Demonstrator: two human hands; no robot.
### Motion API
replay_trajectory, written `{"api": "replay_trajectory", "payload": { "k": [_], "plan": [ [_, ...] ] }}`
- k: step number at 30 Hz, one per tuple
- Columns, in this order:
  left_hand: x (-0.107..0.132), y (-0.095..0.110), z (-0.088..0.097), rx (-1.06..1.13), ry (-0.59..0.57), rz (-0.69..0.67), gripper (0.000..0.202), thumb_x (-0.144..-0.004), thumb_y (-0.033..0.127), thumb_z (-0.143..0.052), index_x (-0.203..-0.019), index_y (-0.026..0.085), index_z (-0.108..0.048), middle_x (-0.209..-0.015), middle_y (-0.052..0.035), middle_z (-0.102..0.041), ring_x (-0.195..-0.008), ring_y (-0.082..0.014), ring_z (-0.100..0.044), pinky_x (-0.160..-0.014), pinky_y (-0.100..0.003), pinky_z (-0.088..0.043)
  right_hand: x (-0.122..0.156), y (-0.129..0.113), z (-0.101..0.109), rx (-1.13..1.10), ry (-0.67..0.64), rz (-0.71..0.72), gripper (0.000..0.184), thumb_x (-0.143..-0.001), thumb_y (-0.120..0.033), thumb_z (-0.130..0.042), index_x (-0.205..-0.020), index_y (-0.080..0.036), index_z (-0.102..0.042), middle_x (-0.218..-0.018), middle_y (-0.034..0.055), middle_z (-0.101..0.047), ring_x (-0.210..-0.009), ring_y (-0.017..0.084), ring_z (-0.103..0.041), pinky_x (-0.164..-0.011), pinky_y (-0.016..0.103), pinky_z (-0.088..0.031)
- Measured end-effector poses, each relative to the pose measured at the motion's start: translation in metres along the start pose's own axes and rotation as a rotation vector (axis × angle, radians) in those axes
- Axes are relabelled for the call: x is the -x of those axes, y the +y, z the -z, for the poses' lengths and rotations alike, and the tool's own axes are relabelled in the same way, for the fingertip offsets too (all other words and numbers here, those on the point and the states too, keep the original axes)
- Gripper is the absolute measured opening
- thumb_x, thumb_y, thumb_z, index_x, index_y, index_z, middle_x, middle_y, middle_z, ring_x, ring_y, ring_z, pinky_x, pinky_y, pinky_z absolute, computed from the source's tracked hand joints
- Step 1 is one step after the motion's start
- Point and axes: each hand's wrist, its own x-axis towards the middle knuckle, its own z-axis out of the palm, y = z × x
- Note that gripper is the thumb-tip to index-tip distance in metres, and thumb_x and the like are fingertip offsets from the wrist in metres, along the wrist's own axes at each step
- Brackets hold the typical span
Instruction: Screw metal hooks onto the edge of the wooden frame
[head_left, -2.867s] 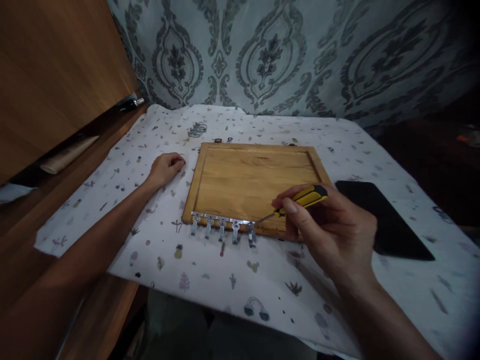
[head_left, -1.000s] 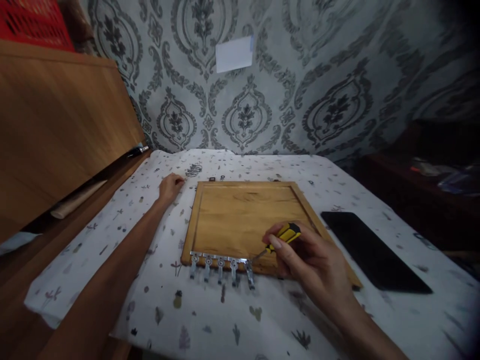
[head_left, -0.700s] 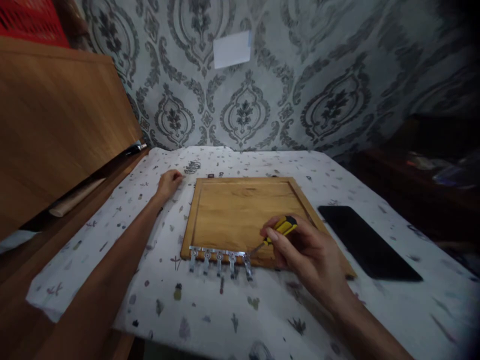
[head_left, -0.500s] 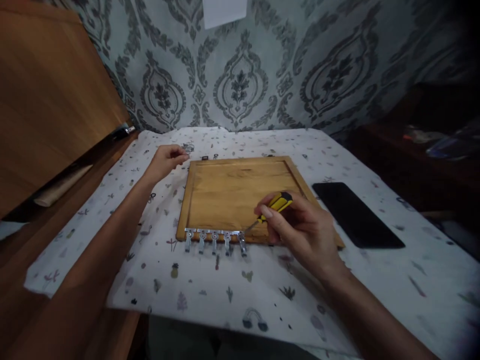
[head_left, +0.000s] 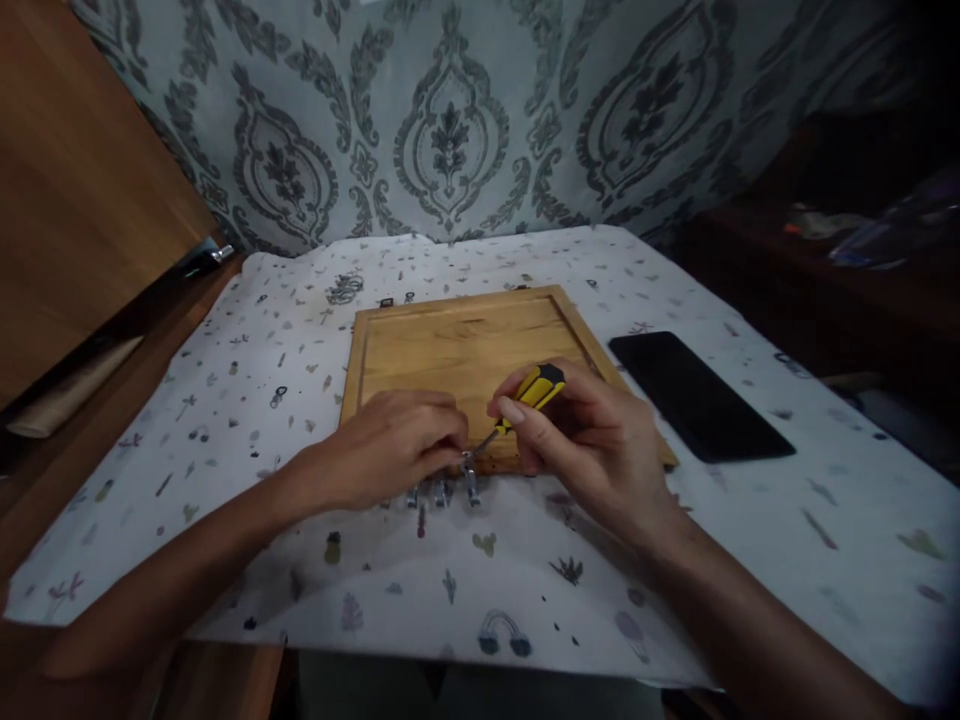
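A wooden board [head_left: 457,345] with a raised rim lies on a patterned white cloth [head_left: 300,540]. A metal strip of hooks [head_left: 442,492] runs along its near edge. My right hand [head_left: 592,440] grips a yellow-and-black screwdriver [head_left: 529,393], its tip pointing down at the right end of the strip. My left hand [head_left: 390,445] rests over the left part of the strip, fingers pinched together close to the screwdriver tip. What the fingers pinch is hidden. Part of the strip is covered by that hand.
A black phone [head_left: 697,395] lies flat to the right of the board. Small dark metal bits [head_left: 345,288] sit on the cloth beyond the board's far left corner. A wooden cabinet [head_left: 82,190] stands at left, patterned wallpaper [head_left: 450,120] behind.
My left hand has come from the far left corner of the board down to the hook strip, beside the screwdriver tip. The view has tilted down. My right hand keeps the screwdriver at the strip.
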Motion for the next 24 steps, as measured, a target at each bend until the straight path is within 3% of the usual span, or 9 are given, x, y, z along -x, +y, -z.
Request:
{"api": "replay_trajectory", "payload": {
  "k": [7,13,24],
  "plan": [
    [0.000,0.003,-0.010,-0.137,0.038,-0.050,0.022,-0.097,0.019,-0.047,-0.087,0.017,-0.067,-0.084,-0.0031,-0.067,-0.083,-0.0161,-0.063,-0.076,-0.028,-0.047,0.000,-0.001,0.000,-0.005,-0.008,0.007,0.013,-0.091,-0.028,-0.066,-0.083,-0.020,-0.060,-0.076,-0.0028,-0.058,-0.047,0.006,-0.049,-0.043,0.022,-0.039],
    [0.001,0.008,-0.012,-0.124,0.020,-0.077,0.022,-0.097,0.017,-0.049,-0.090,0.018,-0.069,-0.095,-0.0046,-0.070,-0.089,-0.0177,-0.065,-0.078,-0.030,-0.051,-0.001,-0.004,0.001,0.070,-0.042,0.055,0.014,-0.094,-0.029,-0.062,-0.085,-0.019,-0.060,-0.071,-0.0034,-0.055,-0.050,0.007,-0.047,-0.046,0.023,-0.037],
    [0.002,0.004,-0.023,-0.190,0.162,-0.181,0.016,-0.096,0.017,-0.050,-0.094,0.017,-0.067,-0.094,-0.0037,-0.072,-0.083,-0.0181,-0.066,-0.073,-0.031,-0.052,-0.001,-0.007,0.000,0.113,-0.043,0.086,0.014,-0.096,-0.031,-0.061,-0.088,-0.019,-0.062,-0.068,-0.0040,-0.057,-0.053,0.009,-0.050,-0.049,0.023,-0.038]
  ]
}}
